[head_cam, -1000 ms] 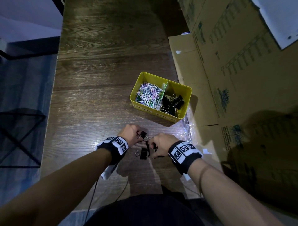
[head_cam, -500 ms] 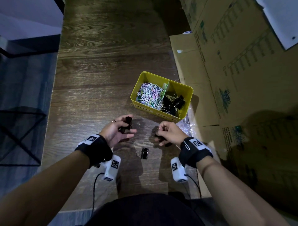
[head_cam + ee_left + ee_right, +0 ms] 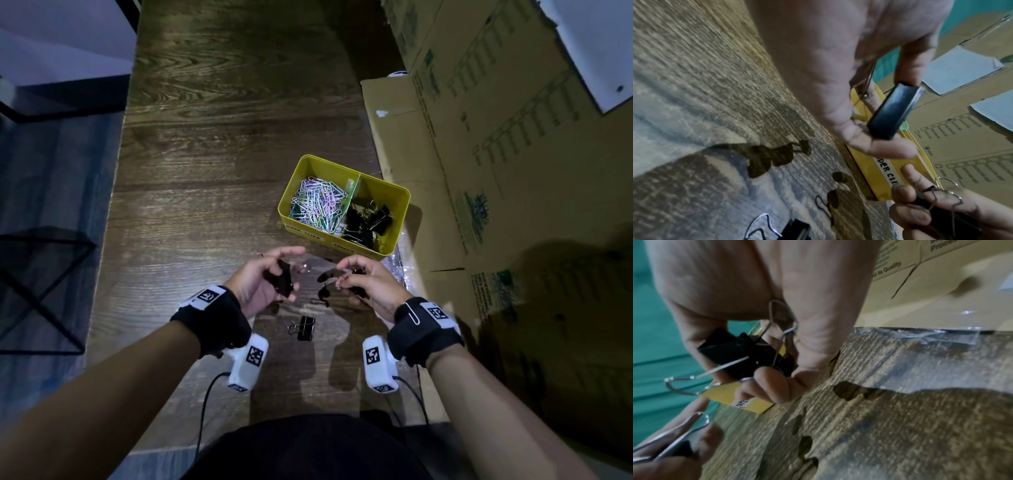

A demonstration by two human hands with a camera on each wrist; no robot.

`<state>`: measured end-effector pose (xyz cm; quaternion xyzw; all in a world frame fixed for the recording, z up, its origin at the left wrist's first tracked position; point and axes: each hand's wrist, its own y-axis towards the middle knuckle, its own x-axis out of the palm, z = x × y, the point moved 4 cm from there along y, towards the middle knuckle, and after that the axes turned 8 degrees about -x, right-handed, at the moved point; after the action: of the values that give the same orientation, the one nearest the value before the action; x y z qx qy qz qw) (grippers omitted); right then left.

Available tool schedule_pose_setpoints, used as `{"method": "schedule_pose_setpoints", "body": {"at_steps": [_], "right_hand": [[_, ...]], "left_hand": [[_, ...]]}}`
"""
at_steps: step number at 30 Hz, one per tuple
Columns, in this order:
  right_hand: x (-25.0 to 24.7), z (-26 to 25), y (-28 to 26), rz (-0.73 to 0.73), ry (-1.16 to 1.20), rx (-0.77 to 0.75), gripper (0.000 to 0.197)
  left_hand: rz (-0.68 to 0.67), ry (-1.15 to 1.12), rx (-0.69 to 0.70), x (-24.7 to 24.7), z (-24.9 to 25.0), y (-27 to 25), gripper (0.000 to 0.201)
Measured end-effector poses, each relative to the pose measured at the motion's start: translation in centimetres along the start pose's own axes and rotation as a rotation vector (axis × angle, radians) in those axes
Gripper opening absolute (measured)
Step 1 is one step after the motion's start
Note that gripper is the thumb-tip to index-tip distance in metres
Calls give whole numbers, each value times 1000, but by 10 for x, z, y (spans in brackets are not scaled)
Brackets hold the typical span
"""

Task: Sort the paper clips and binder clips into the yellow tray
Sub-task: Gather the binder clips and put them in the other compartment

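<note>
A yellow tray (image 3: 308, 234) stands on the wooden table, with coloured paper clips (image 3: 318, 202) in its left compartment and black binder clips (image 3: 368, 219) in its right one. Just short of the tray, my left hand (image 3: 274, 274) is turned palm up and holds a black binder clip (image 3: 282, 282) between thumb and fingers; the same binder clip (image 3: 894, 112) shows in the left wrist view. My right hand (image 3: 346, 274) grips a black binder clip (image 3: 740, 352) with silver handles. Another binder clip (image 3: 305, 327) lies on the table between my wrists.
Flattened cardboard (image 3: 496, 171) covers the right side beside the tray, with white paper (image 3: 599, 44) on it. Crumpled clear plastic (image 3: 397, 270) lies by the tray's near right corner. The table's left edge (image 3: 113, 205) drops to the floor.
Both hands lifted off the table with binder clips, turned palm up and moved toward the tray. One binder clip stayed on the table.
</note>
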<state>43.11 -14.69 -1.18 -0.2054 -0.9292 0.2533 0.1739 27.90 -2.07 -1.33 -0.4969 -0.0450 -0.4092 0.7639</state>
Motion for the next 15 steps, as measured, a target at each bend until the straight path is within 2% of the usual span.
{"method": "schedule_pose_setpoints", "body": {"at_steps": [2,4,5,7,9,11,13,15], "right_hand": [[-2,2,0,7,-9,-5,27],[-2,2,-1,15,-29,-13,29],[-2,1,-1,19,-39,-16,30],[-3,0,-1,27,-51,-12,33],[-3,1,0,29,-55,3,35],[-3,3,1,33,-54,11,37],[-3,5,1,38,-57,9,38],[-3,6,1,41,-66,-1,38]], "left_hand": [[-39,12,-34,1,-4,0,57],[-18,86,-53,3,-9,-1,39],[11,194,-46,3,-9,-2,27],[34,646,19,1,-10,-1,20],[13,1175,67,-2,-16,2,31],[-8,1583,141,-1,-29,2,54],[-22,1821,220,2,-44,3,68],[-8,1915,259,7,-54,3,68]]}}
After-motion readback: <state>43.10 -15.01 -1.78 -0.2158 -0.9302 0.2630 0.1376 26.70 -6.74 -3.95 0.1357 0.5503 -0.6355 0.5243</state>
